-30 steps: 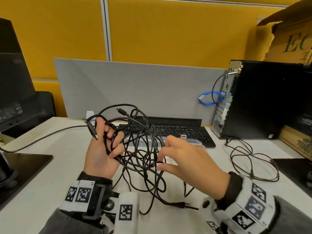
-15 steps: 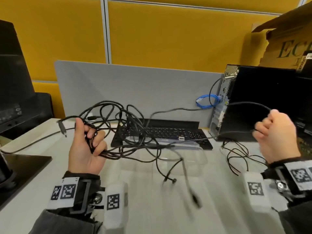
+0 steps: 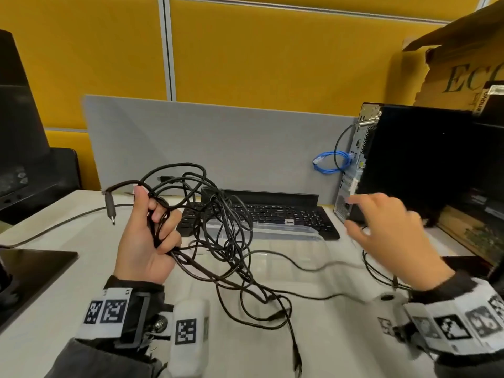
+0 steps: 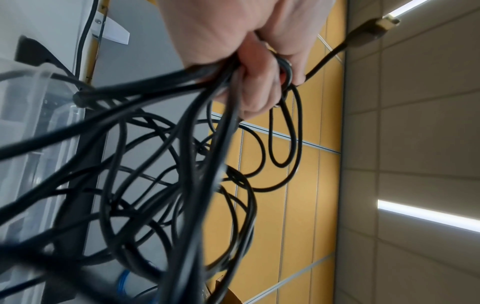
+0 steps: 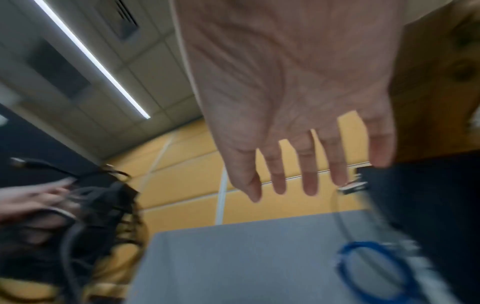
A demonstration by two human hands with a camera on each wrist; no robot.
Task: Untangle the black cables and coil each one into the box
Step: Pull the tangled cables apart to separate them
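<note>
My left hand [image 3: 161, 222] is raised palm-up over the desk's left half and grips a tangle of black cables [image 3: 218, 227]. Its fingers curl round several strands [image 4: 182, 164], and one plug [image 3: 110, 207] dangles over the thumb side. Loops hang down and trail across the desk towards me. A clear plastic box [image 3: 283, 231] stands in front of the keyboard, behind the tangle. One loose strand [image 3: 300, 264] lies across it to the right. My right hand [image 3: 362, 214] hovers at the right with fingers [image 5: 309, 181] spread and holds nothing.
A black keyboard [image 3: 286, 214] lies behind the box, against a grey divider [image 3: 218, 143]. At the right stands a black PC tower [image 3: 422, 165] with a blue cable [image 3: 331, 162], below a cardboard box [image 3: 463, 77]. Another black cable [image 3: 379, 271] lies under my right hand. A black stand base [image 3: 32, 268] sits left.
My right hand gripped one strand and pulled it out to the right, then let it go and opened. The strand dropped onto the desk. My left hand kept its grip on the tangle.
</note>
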